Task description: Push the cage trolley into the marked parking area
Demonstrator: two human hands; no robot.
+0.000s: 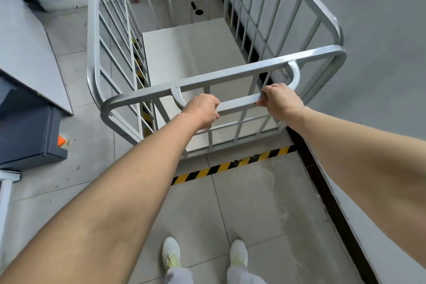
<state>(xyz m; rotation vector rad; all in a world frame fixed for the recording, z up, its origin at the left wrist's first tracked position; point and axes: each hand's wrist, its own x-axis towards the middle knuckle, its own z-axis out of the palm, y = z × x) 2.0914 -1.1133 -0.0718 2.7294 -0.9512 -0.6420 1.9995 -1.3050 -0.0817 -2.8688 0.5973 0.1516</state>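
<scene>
Now both hands, left hand [202,108] and right hand [280,100], grip the handle bar [237,102] of the trolley [198,53], which stands just past the striped line [230,165]. Better push evenly, keeping it parallel to the wall [380,30].

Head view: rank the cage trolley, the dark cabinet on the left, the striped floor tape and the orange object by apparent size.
1. cage trolley
2. dark cabinet, partly cut off by the frame
3. striped floor tape
4. orange object

The wide lens makes these apparent sizes only.

Bare forearms, white trainers [171,252], pale trousers [179,275].
</scene>
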